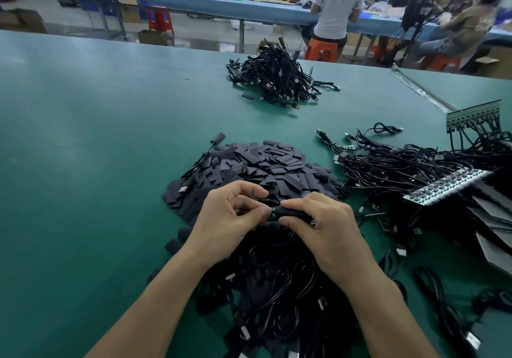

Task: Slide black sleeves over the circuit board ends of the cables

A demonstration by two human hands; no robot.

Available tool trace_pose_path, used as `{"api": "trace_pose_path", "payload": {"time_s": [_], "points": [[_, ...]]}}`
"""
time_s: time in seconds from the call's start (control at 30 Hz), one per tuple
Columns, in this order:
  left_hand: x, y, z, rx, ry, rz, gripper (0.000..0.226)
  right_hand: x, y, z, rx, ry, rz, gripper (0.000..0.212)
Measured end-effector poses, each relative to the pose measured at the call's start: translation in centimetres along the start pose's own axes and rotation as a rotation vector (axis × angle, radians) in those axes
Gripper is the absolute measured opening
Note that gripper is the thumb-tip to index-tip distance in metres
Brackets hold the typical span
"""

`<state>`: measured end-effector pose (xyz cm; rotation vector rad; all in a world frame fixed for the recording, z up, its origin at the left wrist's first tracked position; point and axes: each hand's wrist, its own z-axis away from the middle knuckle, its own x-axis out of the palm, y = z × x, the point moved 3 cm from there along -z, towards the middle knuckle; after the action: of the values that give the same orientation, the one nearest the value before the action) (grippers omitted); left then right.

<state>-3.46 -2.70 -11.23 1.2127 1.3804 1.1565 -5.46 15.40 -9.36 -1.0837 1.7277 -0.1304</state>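
At a green worktable (83, 141), a worker's 2 hands meet in the lower centre of the frame. The left hand (230, 215) pinches the circuit board end (273, 210) of a cable, a sliver of green showing at its fingertips. The right hand (322, 223) grips a black sleeve (293, 213) between thumb and forefinger, its mouth touching that board end. Just behind the hands lies a heap of loose sleeves (266, 163); beneath them, a tangle of black cables (277, 288). More cables and a strip of circuit boards (446, 187) spread along the right edge. Another cable bundle (277, 78) sits in the upper centre. In the upper right, 2 people sit on orange stools (322, 48).
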Motion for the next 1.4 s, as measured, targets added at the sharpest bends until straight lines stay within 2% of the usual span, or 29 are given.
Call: {"api": "trace_pose_path", "payload": {"time_s": [0.4, 0.7, 0.87, 1.03, 1.27, 1.4], "points": [[-0.04, -0.04, 0.04, -0.010, -0.007, 0.028, 0.021, 0.14, 0.02, -0.08, -0.016, -0.019, -0.004, 0.020], [0.00, 0.05, 0.02, -0.017, -0.014, 0.010, 0.018, 0.39, -0.25, -0.16, -0.035, -0.026, 0.015, 0.026], [-0.20, -0.19, -0.11, -0.020, 0.031, 0.068, 0.015, 0.05, -0.39, -0.05, 0.042, 0.097, 0.048, 0.049], [-0.37, -0.40, -0.25, -0.012, 0.096, 0.116, 0.015, -0.43, -0.45, 0.04, 0.102, 0.252, -0.035, 0.033], [-0.34, -0.59, -0.34, -0.006, 0.136, 0.113, 0.015, 0.33, -0.87, 0.15, 0.074, 0.138, 0.112, 0.048], [-0.33, -0.70, -0.35, -0.017, 0.152, 0.085, 0.014, 0.49, -0.91, 0.19, 0.095, 0.091, 0.066, 0.050]]}}
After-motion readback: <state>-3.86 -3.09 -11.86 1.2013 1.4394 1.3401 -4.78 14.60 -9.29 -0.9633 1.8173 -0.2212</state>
